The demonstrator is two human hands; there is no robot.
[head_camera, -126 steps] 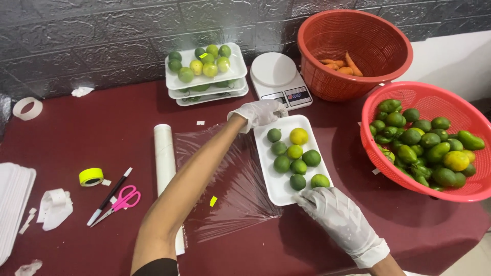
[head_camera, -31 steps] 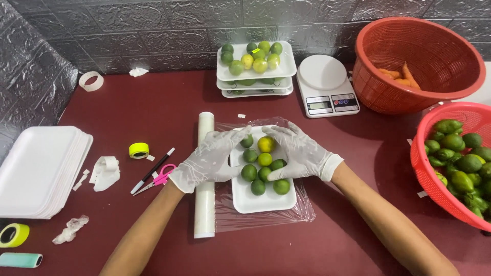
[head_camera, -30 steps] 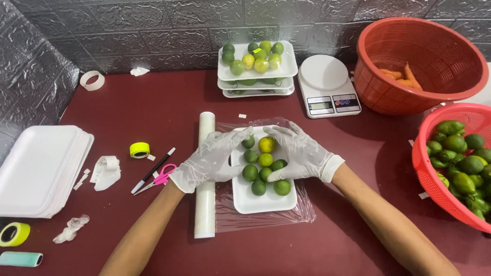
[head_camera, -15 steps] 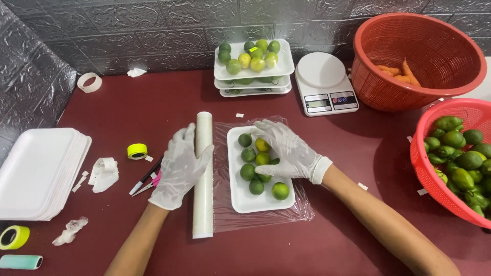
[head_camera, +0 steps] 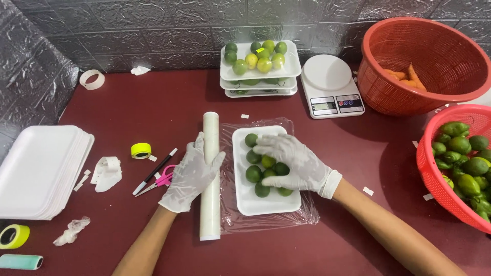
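Note:
A white foam tray (head_camera: 244, 197) of green and yellow limes (head_camera: 253, 173) lies on a sheet of clear cling film (head_camera: 302, 217) on the dark red table. My right hand (head_camera: 292, 161), in a white glove, rests flat on top of the limes. My gloved left hand (head_camera: 192, 173) grips the white roll of cling film (head_camera: 210, 209), which lies lengthwise just left of the tray.
Stacked trays of limes (head_camera: 259, 61) and a white kitchen scale (head_camera: 331, 87) stand at the back. Two red baskets sit right: the far one (head_camera: 424, 61) holds carrots, the near one (head_camera: 463, 163) limes. Empty foam trays (head_camera: 38, 168), tape rolls (head_camera: 141, 150), pink scissors (head_camera: 162, 180) lie left.
Both hands were on the limes a second ago. My left hand has moved left onto the film roll, while my right hand stays pressed on the limes.

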